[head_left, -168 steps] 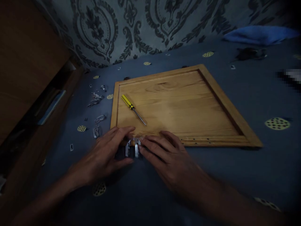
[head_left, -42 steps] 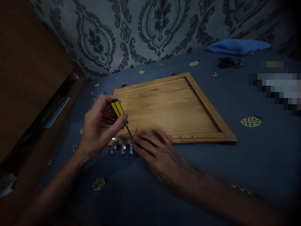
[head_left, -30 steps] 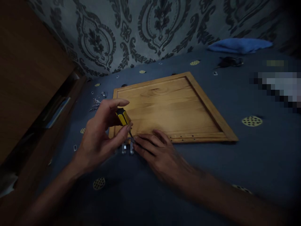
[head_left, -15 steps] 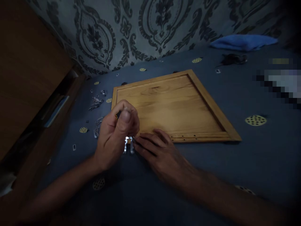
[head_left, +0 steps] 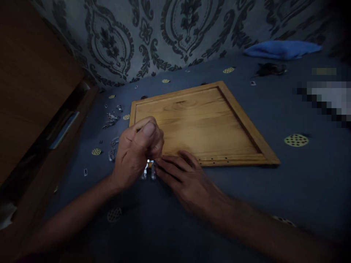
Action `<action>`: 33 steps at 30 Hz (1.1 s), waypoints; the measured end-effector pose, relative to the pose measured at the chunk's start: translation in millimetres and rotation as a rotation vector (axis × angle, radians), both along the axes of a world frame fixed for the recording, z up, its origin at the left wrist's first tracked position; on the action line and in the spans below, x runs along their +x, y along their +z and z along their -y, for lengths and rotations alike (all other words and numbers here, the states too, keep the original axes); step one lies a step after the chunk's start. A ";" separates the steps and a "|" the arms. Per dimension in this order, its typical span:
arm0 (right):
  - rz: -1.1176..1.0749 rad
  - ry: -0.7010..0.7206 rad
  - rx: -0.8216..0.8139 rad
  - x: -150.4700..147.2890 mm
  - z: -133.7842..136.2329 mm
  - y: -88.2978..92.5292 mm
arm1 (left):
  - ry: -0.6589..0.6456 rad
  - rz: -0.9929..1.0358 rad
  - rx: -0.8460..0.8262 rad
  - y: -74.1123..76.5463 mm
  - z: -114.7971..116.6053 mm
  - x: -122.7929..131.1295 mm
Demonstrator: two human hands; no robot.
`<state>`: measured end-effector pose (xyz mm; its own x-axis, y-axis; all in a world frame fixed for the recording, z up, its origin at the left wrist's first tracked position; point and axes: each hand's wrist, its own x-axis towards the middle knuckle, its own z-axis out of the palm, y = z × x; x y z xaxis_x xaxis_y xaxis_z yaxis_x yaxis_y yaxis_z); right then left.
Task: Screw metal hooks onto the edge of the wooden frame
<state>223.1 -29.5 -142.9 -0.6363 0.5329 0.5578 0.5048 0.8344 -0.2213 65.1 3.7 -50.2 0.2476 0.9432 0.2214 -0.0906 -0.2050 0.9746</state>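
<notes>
Mostly hidden, the screwdriver (head_left: 139, 129) is clamped in the left hand (head_left: 138, 148), the right hand's grip (head_left: 189, 179) unclear.

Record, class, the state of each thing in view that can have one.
Wooden panel: lying flat.
Left hand: closed in a fist.
Screwdriver: gripped, mostly hidden.
Right hand: outstretched, at the panel's near edge.
Metal fittings: at that edge, partly hidden.
Loose metal parts: scattered left of the panel.
Blue cloth: lying loose.

I see a honey-brown panel (head_left: 192, 122) with darker grain and silver hinges (head_left: 153, 172). My sheet (head_left: 315, 182) is dark blue with black-dotted yellow ovals; the grey wall (head_left: 189, 22) carries dark scrolls.
</notes>
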 end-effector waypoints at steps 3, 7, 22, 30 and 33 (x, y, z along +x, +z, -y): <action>-0.001 0.008 0.005 -0.5 -0.3 -1.0 | -0.087 -0.167 0.077 9.3 1.4 -11.7; 0.001 0.014 -0.010 -0.4 0.1 -1.7 | -0.155 -0.625 0.270 32.4 3.1 -31.0; -0.004 0.016 -0.013 0.1 0.3 -3.0 | 0.226 -0.336 0.073 -17.3 -35.0 -55.9; -0.018 0.005 0.009 -1.1 0.9 0.2 | 0.122 -0.498 0.093 -44.4 -41.7 -63.7; -0.010 0.001 0.008 -0.5 0.7 -0.4 | 0.102 -0.500 0.090 -42.4 -42.4 -66.2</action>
